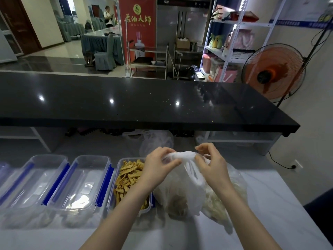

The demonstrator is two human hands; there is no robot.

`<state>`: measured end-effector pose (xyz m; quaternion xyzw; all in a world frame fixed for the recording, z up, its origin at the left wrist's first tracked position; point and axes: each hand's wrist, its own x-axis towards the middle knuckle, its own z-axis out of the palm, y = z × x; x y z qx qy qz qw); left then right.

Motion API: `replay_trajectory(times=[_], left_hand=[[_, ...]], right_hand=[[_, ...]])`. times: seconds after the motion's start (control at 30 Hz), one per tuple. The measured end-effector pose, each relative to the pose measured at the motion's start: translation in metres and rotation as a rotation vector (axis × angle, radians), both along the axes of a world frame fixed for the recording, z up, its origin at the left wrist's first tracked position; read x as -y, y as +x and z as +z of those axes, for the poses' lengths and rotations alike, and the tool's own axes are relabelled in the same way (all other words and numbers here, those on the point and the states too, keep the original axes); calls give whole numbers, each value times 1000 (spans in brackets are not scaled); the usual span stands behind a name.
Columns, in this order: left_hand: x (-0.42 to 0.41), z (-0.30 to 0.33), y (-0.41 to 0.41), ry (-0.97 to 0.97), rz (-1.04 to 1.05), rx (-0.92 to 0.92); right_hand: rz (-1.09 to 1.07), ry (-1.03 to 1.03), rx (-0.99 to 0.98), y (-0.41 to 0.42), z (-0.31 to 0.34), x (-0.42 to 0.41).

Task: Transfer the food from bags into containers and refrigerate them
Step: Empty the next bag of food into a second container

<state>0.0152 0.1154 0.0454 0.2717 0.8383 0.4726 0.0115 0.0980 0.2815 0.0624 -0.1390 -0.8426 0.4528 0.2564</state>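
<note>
The knotted neck of a white plastic bag [180,186] at five o'clock on the counter is pinched by the left hand [158,166] and right hand [211,164], fingers curled on it, apparently for untying. At seven o'clock, one container [130,179] is already filled with yellow strips, while two clear containers [79,183] remain empty and another food bag [227,201] lies unopened; refrigeration is still to be done.

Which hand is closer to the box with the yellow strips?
Left. The left hand grips the bag knot right above the box's edge; the right hand is farther right.

Bright overhead glare, soft focus — fisheye edges
</note>
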Motion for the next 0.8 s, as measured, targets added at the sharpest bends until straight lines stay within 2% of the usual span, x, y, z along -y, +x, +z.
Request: replay_trajectory(times=[0.1,0.2,0.33,0.47,0.53,0.63,0.7,0.77,0.8], left_hand=[[-3,1,-1,60,-12,-52],[-4,5,0,102,-55,-87],[-1,6,-2,84,-8,-35],[1,9,-8,167,169,103],[0,11,-8,150,226,87],[-6,18,-7,180,231,21],[-11,22,-5,203,179,-18],[-14,25,-3,200,129,-77],[-16,26,-2,199,101,-108]], right_hand=[[152,82,-48,0,9,9],[231,319,-75,-5,7,14],[179,240,-73,-6,2,4],[-20,108,-11,-2,-1,-10],[-85,42,4,-1,1,-12],[-158,56,-42,-5,9,-8],[-138,32,-82,-7,16,-2],[-9,5,-101,-7,22,8],[69,53,-99,-7,23,14]])
